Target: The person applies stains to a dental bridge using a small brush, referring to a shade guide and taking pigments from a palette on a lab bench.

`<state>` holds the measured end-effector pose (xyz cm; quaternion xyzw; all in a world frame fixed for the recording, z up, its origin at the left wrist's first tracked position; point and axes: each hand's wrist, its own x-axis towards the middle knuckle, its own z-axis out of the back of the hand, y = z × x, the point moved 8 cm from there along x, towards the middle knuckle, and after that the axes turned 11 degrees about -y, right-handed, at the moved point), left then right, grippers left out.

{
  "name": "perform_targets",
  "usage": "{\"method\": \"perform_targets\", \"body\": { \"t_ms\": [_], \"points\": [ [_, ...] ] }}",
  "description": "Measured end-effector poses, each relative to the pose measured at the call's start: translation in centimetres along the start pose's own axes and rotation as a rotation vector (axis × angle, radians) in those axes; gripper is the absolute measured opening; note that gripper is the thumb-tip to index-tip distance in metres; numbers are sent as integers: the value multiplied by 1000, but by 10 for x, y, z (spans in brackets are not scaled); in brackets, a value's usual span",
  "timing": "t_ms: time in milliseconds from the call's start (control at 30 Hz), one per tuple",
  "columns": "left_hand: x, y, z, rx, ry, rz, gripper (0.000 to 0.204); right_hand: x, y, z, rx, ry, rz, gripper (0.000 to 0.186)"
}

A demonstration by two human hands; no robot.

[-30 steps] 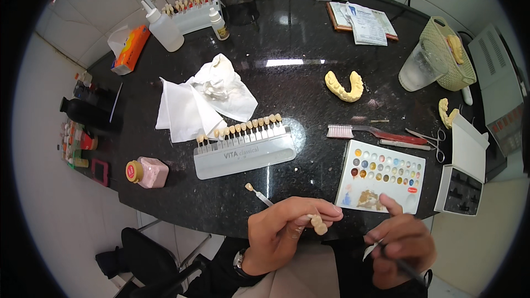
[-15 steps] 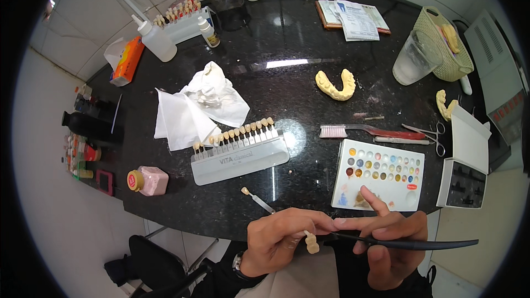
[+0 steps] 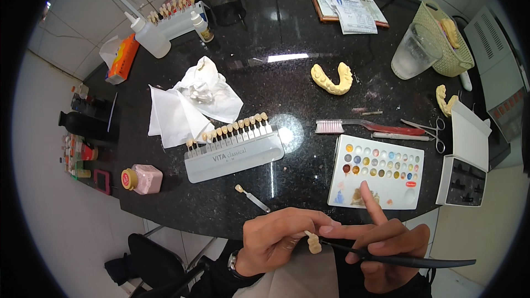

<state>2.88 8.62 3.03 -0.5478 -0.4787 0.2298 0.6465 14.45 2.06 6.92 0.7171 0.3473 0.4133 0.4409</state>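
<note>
Between the fingers of my left hand (image 3: pixel 273 240) is a small tooth-coloured dental crown piece (image 3: pixel 314 244) on a thin peg, held over my lap by the table's near edge. My right hand (image 3: pixel 386 245) grips a slim black-handled brush (image 3: pixel 436 262), its tip at the crown piece; whether it touches, I cannot tell. The right index finger reaches toward my left fingertips, and another finger extends over the palette's near edge. That white palette (image 3: pixel 395 194) holds several small wells of coloured stains. A single shade tab (image 3: pixel 254 200) lies just beyond my left hand.
A grey shade guide (image 3: pixel 237 160) with tooth tabs stands left of centre, before crumpled white tissues (image 3: pixel 201 91). A pink-filled jar (image 3: pixel 148 180) sits left. Farther right are a yellow dental cast (image 3: pixel 332 80), a toothbrush (image 3: pixel 329 127), scissor-handled forceps (image 3: pixel 440 135) and a plastic cup (image 3: pixel 414 55).
The brush has tilted and its tip has come to the crown piece. My right hand has shifted slightly, and the whole view has moved a little.
</note>
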Motion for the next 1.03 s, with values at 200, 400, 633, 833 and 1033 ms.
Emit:
{"method": "perform_targets", "body": {
  "t_ms": [200, 400, 633, 833, 1033],
  "points": [
    [-1, 1, 0, 18, -3, -16, 10, -3, -4, -3, -241, 145, 31, 22],
    [0, 1, -1, 30, 5, -19, 10, -2, -3, -5, -264, 179, -14, 21],
    [-2, 2, 3, 12, -18, -19, 18, 0, -8, -8, -239, 188, -61, 19],
    [-2, 3, 0, 4, 1, -20, 16, 0, -4, -6, -245, 191, -56, 19],
    [-1, 2, 0, 35, 17, -11, 13, 0, -5, -6, -262, 195, -35, 24]
  ]
}}
